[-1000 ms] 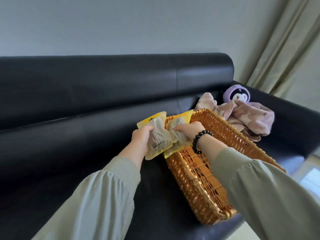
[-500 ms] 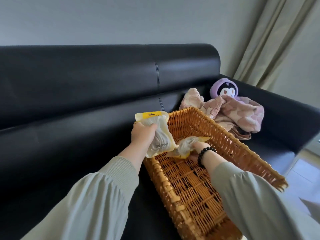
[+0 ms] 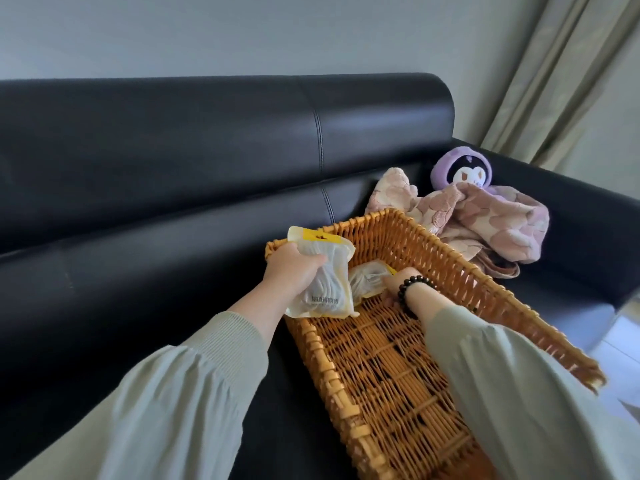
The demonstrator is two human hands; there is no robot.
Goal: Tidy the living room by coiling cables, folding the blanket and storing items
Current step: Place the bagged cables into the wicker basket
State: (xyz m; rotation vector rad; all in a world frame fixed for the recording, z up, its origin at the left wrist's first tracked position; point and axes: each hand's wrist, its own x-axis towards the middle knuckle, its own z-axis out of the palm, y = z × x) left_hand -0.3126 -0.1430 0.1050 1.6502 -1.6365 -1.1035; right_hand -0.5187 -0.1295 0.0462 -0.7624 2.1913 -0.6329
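Home living room, black leather sofa, beige curtain, crumpled blanket, plush toy

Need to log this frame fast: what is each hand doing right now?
Left hand: grips a white packet over the basket edge.
Right hand: rests on a second packet inside the basket; whether it grips cannot be told.
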